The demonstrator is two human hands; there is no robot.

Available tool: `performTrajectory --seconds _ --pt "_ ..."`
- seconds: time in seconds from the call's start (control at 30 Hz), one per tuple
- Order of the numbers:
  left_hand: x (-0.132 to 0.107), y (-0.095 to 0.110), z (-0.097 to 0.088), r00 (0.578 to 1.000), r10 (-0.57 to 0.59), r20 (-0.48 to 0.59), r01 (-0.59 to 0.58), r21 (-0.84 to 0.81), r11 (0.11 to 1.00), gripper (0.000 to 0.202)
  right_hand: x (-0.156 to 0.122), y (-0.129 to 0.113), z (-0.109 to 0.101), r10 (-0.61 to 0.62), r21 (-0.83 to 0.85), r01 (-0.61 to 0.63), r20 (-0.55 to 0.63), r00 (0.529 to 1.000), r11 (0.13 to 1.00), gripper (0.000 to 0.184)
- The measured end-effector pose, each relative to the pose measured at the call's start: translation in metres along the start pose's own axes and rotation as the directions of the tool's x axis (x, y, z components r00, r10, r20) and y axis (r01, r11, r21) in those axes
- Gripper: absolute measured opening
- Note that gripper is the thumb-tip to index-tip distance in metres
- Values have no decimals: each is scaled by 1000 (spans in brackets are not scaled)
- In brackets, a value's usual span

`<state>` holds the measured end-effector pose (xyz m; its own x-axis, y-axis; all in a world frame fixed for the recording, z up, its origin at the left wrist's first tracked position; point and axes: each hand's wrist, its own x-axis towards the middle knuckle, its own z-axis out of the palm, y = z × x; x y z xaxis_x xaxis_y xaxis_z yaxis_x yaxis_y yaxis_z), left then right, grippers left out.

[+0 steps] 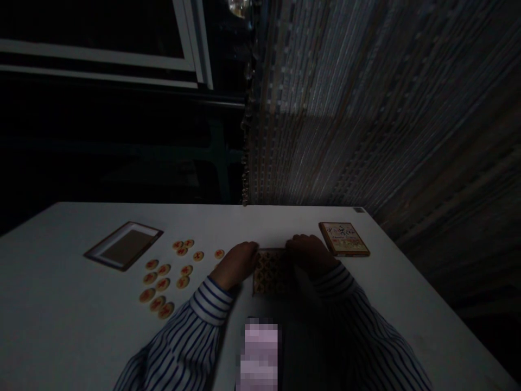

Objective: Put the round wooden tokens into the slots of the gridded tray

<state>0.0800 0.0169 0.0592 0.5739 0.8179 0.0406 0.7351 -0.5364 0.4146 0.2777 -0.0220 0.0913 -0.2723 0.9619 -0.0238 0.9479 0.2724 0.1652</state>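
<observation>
A small shallow box [271, 273] with rows of round Chinese chess pieces in it sits on the white table in front of me. My left hand [240, 263] has its fingers closed at the box's far left corner. At the far right corner, my right hand [311, 254] is also closed on the rim, and its shadow darkens that side. Left of my left hand lie several loose round chess pieces [163, 284] with red characters. One more loose piece [219, 253] is close by that hand.
An open shallow tray [130, 245] with a dark rim lies at the left of the table [73, 320]. A flat printed box [345, 239] with Chinese characters is at the right. A pixelated patch [260, 355] covers something near me. A string curtain [309, 136] hangs behind the table.
</observation>
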Motion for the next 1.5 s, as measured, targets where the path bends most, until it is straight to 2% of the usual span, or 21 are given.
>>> performTrajectory --seconds 0.1,0.27,0.43,0.5,0.6,0.67,0.73,0.77,0.87,0.93,1.07,1.13,1.2,1.33,1.5 --pt "0 -3 0 998 44 -47 -44 6 999 31 0 5 -8 14 34 -14 0 1000 999 23" --pt "0 -4 -6 996 40 -84 -39 10 999 32 -9 12 -14 44 122 -38 -45 998 992 27" --pt "-7 5 -13 994 34 -102 -34 3 999 35 -37 19 12 -21 329 57 -111 994 943 34" --pt "-15 9 -15 995 19 -100 -21 -15 1000 36 -49 20 27 -44 422 114 -173 984 899 39" --pt "-34 13 -17 992 30 -122 -38 -62 997 34 -63 13 41 21 583 83 -169 985 808 46" --pt "-49 12 -14 989 10 -145 -26 -106 994 34 -68 4 42 42 689 90 -173 984 719 45" --pt "-63 10 -8 987 -38 -159 12 -157 988 38 -72 -6 39 -10 789 146 -175 985 596 42" --pt "-69 8 -3 984 -57 -168 25 -188 982 39 -74 -10 38 2 823 146 -176 984 549 41" --pt "-84 7 13 976 -75 -203 13 -293 956 39 -77 -16 36 12 872 141 -166 986 468 40" --pt "-89 8 23 974 -92 -207 6 -383 924 39 -78 -16 39 9 873 126 -148 989 472 42" --pt "-91 9 39 962 -149 -227 28 -462 886 35 -78 -14 48 93 803 21 -96 991 596 47" --pt "-90 9 42 955 -162 -250 25 -476 879 34 -77 -15 51 143 776 -30 -78 987 630 49" --pt "-90 9 44 947 -161 -279 10 -475 880 33 -77 -18 50 162 778 -44 -75 984 627 48" --pt "-89 9 46 943 -131 -305 -23 -455 890 31 -78 -24 44 92 806 11 -81 992 591 42" --pt "-88 10 49 945 -105 -310 -42 -432 901 31 -77 -26 40 144 756 -43 -68 987 653 41"
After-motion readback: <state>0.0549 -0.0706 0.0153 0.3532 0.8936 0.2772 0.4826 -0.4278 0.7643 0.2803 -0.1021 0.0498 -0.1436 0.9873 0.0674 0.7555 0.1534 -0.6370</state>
